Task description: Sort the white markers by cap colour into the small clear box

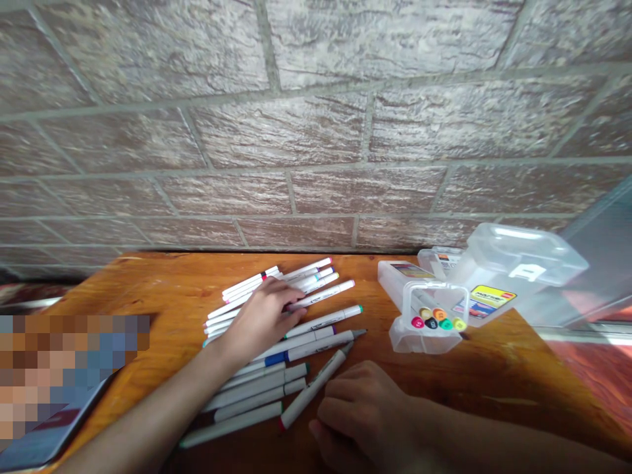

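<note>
My left hand (264, 313) reaches over a spread of white markers (261, 398) on the wooden table. Its thumb and fingers close around the near end of a white marker with a pink end (323, 295). My right hand (360, 408) rests on the table with its fingers curled in, and I see nothing held in it. Just left of its knuckles lies a slanted white marker (316, 388) with a red end and a grey tip. A small clear case (427, 339) to the right has several markers standing in it, their coloured round ends facing me.
Behind the small case are a clear plastic box (395, 271) and a larger translucent box (523, 263) with a yellow label. A tablet-like device (64, 428) lies at the left, its screen blurred out. A brick wall (316, 131) rises behind the table (162, 283).
</note>
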A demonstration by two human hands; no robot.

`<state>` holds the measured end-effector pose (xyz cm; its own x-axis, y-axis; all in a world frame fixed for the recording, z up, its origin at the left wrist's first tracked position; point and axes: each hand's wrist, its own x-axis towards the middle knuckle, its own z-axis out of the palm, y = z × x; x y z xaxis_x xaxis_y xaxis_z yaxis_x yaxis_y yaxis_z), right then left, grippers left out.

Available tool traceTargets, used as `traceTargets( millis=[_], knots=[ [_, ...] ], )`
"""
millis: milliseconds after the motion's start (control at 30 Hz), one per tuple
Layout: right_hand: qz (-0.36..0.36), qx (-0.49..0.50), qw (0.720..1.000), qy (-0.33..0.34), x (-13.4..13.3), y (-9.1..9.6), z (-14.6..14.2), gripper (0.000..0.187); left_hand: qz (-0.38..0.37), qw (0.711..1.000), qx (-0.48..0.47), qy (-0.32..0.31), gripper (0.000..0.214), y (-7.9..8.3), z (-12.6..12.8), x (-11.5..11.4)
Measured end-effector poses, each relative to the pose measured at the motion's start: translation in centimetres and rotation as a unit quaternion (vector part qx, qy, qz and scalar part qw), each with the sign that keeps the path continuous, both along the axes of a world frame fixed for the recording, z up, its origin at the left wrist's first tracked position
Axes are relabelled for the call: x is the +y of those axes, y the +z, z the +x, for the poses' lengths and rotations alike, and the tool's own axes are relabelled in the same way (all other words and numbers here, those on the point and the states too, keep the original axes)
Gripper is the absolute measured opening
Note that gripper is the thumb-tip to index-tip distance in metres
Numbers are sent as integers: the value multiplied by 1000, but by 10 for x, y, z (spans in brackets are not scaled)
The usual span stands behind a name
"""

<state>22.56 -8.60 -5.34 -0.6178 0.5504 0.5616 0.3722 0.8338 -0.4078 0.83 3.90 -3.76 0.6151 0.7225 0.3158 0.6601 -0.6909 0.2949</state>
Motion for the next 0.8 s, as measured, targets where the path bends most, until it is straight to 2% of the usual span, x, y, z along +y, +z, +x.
traceTargets(
  millis=[233, 367, 467, 533, 633, 800],
  knots=[
    [0, 6, 1000, 5, 1, -3, 1, 22, -9, 1000, 15, 3, 17, 2, 11, -9],
    [25, 11, 1000, -1, 0, -3, -1, 25, -3, 999, -36, 10, 19, 8, 9, -11],
    [44, 20, 999, -2, 1, -5, -2, 27, 5, 994, -100, 44, 22, 12, 3, -11],
    [54, 21, 998, -9, 2, -7, -1, 27, -19, 987, -146, 60, 24, 16, 0, -12],
    [35, 25, 999, -25, 3, -5, 1, 22, -93, 966, -235, 59, 25, 26, 0, -16],
    [-93, 92, 989, -62, 6, 6, 6, 9, -200, 902, -382, 1, 22, 54, -1, -21]
  ],
)
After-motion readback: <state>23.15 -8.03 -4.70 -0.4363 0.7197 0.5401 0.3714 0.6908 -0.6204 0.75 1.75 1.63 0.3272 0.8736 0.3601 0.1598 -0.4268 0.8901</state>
